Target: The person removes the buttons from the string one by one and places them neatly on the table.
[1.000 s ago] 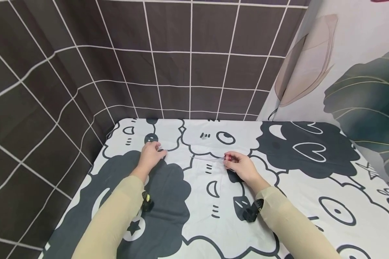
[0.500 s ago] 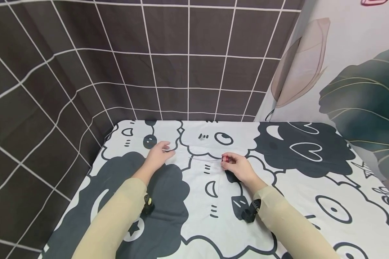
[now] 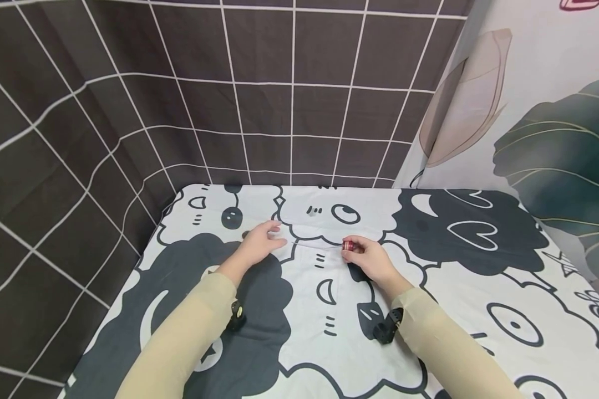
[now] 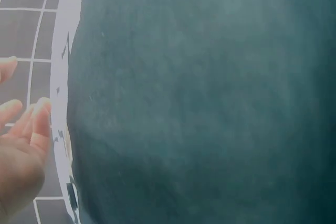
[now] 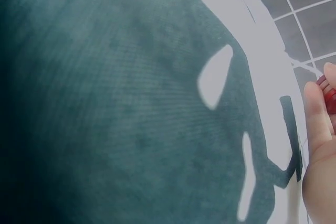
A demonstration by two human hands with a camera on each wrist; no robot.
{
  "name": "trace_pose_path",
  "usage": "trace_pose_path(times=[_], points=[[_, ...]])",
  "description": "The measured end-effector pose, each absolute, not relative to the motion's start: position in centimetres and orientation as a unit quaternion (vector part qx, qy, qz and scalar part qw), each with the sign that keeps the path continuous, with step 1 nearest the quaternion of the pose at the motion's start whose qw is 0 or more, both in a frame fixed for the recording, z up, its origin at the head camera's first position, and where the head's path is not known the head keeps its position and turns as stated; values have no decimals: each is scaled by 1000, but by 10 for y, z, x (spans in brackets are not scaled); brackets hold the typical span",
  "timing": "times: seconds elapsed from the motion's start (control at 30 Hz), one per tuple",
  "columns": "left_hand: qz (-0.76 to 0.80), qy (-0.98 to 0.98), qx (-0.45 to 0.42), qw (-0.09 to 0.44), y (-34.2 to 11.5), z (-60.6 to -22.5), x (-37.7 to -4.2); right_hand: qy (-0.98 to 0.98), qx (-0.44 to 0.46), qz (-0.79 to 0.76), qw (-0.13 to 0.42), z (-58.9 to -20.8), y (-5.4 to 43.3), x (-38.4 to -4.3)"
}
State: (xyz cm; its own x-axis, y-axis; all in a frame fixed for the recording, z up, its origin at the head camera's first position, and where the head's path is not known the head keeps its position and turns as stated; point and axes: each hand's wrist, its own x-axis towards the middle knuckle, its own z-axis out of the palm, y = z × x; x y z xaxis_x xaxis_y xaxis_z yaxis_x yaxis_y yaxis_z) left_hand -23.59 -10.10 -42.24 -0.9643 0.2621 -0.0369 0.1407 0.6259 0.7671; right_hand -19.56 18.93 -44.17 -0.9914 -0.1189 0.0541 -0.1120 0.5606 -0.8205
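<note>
My right hand pinches a small red banded piece between thumb and fingers, close over the patterned cloth. From it a thin pale strand runs left across the cloth. The right wrist view shows part of the red piece at its right edge, mostly covered by fingers. My left hand holds nothing; its thumb and fingers are spread apart, with the fingertips near the strand's left end. In the left wrist view, the left hand appears at the left edge, fingers loosely bent.
A black-and-white cartoon cloth covers the table. Behind and to the left hangs a dark curtain with white grid lines. A pale leaf-print curtain hangs at the right. Small dark devices sit at both wrists.
The left hand has moved right toward the strand's free end, with its fingers still apart. The right hand stays nearly in place, still pinching the red piece.
</note>
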Motion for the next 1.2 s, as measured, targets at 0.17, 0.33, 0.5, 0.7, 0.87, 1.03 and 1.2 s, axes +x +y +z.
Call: trace_pose_path(times=[0.17, 0.33, 0.5, 0.7, 0.87, 1.03, 1.2], points=[[427, 895, 107, 76, -96, -419, -234, 885, -73, -460, 3, -442, 189, -197], [433, 890, 109, 92, -87, -419, -232, 881, -71, -467, 0, -442, 190, -197], [440, 883, 123, 105, -80, -421, -231, 880, -71, -469, 5, -442, 190, -196], [442, 879, 136, 115, -71, -420, -229, 876, -68, -477, 12, -443, 191, -196], [444, 877, 141, 120, -66, -420, -228, 876, -69, -477, 11, -443, 191, -196], [440, 875, 152, 129, -61, -420, -231, 880, -65, -470, 8, -442, 192, -196], [436, 874, 164, 137, -54, -417, -233, 886, -65, -460, 10, -440, 192, -196]])
